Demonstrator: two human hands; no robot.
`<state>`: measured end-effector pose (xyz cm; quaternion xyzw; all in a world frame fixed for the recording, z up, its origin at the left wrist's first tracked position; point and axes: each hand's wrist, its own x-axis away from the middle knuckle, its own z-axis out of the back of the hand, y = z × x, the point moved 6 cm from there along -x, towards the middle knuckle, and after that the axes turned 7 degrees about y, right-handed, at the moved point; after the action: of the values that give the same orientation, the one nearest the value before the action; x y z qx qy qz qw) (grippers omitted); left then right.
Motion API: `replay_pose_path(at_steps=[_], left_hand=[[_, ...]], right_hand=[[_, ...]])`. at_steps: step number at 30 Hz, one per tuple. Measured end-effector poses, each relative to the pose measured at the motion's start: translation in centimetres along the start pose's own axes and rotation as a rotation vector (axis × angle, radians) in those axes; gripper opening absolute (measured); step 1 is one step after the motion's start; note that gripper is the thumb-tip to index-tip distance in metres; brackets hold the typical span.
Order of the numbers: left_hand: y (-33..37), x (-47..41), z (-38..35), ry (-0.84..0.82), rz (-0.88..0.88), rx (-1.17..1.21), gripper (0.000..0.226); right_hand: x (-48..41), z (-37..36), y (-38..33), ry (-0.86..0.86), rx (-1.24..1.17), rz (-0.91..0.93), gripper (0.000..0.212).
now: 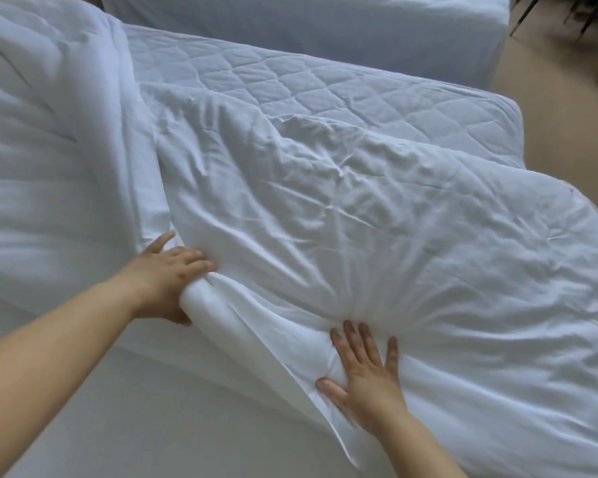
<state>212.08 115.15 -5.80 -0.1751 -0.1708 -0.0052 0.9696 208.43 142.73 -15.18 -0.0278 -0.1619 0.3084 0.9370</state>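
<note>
One white duvet (377, 219), heavily creased, lies across the near right part of the bed. Its far end rests on the quilted mattress pad (290, 81), and its right corner bulges out toward the bed's edge. Its near edge is rolled into a thick fold.

The left hand (163, 281) grips that fold at its left end, fingers curled round the roll. The right hand (363, 377) lies flat on the duvet further right along the same edge. Its fingers are straight and spread wide, the palm pressing down. Creases fan out from the fingertips. Both forearms are bare.

Just left of the duvet and touching it, a heap of white bedding (49, 132) is bunched over the bed's left side. A smooth white sheet (152, 408) covers the bed nearest the camera, below the rolled edge. Beyond the mattress pad stands a second bed (325, 25), also white. Beige floor (549, 108) shows to the right. Thin dark legs stand at the top right corner, too blurred to identify.
</note>
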Motion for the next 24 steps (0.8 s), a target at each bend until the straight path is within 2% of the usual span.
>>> replay_pose_path(at_steps=[2,3,5,7,9,11,12,14,15,16,19,20,22,24], left_hand=[[-2.4,0.1,-0.7,-0.243,0.060,-0.072,0.080],[-3.5,0.3,-0.8,-0.312,0.074,-0.119,0.072],[-5.6,0.5,-1.3,-0.322,0.113,-0.143,0.056],[-7.3,0.2,-1.8,-0.300,0.148,-0.139,0.046],[-8.1,-0.2,-2.0,-0.299,0.125,-0.189,0.045],[-9.5,-0.6,-2.7,-0.262,0.104,-0.218,0.047],[-10.7,-0.9,-2.8,-0.239,0.093,-0.240,0.048],[-13.8,-1.3,-3.8,-0.238,0.104,-0.248,0.048],[-15.2,-1.5,-4.4,-0.244,0.099,-0.246,0.048],[-16.7,-1.9,-5.1,-0.219,0.092,-0.240,0.048],[-21.8,-3.5,-6.0,0.004,0.100,-0.174,0.039],[-22.8,-3.1,-6.0,0.125,0.083,-0.137,0.034],[-24.0,-1.6,-4.9,0.471,-0.102,-0.091,0.023],[-25.2,1.2,-3.9,0.625,-0.180,-0.006,0.012]], right_hand=[[-0.5,0.0,0.0,-0.010,-0.019,0.035,0.074],[-0.8,-0.2,0.0,0.015,-0.030,0.064,0.075],[-1.5,-0.4,0.1,0.083,-0.048,0.085,0.076],[-1.6,-1.0,0.6,0.064,-0.039,0.048,0.075],[-1.6,-0.3,0.6,-0.006,-0.048,-0.027,0.083],[-1.8,1.9,0.0,-0.044,-0.114,-0.100,0.104],[-1.9,3.9,-0.2,-0.073,-0.196,-0.183,0.102],[-2.7,7.3,-2.2,-0.073,-0.422,-0.249,0.050],[-3.0,8.4,-3.6,-0.048,-0.470,-0.314,0.033],[-3.7,9.1,-5.7,0.010,-0.462,-0.337,0.032],[-7.8,10.7,-15.9,0.171,-0.404,-0.193,0.046],[-9.4,10.7,-19.4,0.175,-0.406,-0.141,0.051],[-12.2,10.7,-24.2,0.191,-0.332,-0.142,0.060],[-13.8,11.0,-26.9,0.223,-0.257,-0.184,0.060]])
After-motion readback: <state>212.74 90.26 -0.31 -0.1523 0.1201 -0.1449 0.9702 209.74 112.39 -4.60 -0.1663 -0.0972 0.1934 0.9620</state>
